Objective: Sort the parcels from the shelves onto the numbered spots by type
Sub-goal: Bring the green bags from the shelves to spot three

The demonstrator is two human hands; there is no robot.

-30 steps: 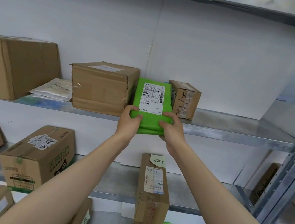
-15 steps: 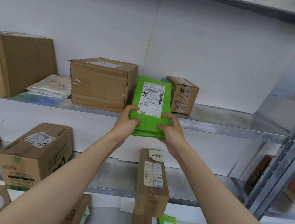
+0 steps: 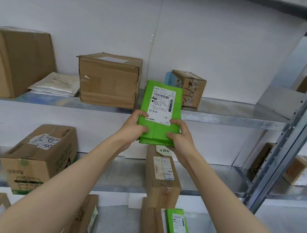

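Fingers (image 3: 138,114) of the L hand (image 3: 133,127) curl over the left edge of the green parcel (image 3: 157,131), thumb pressed on its front. The R hand (image 3: 181,136) mirrors it on the right edge, fingers wrapped, thumb on the front. Both grips sit low on the parcel, approx. its bottom third.

The parcel is held upright w/ its white label (image 3: 161,105) facing the camera. Its top half overlaps the front lip of the upper shelf (image 3: 230,117) and its bottom hangs below that lip. Can't tell if its back touches the lip.

Behind it, the top edge sits across the gap between the mid carton (image 3: 107,79) on the left and the small carton (image 3: 190,89) on the right. The parcel's left edge lies just beside the mid carton's right face.

Right of the small carton, bare steel shelf runs to the upright post (image 3: 298,129).

Directly under the hands a tall narrow carton (image 3: 161,177) stands on the middle shelf (image 3: 130,174), its top close below the parcel's bottom edge. Further left are a flat white mailer (image 3: 55,83) and a large carton (image 3: 8,62). A second green parcel (image 3: 178,227) lies on the lower shelf.
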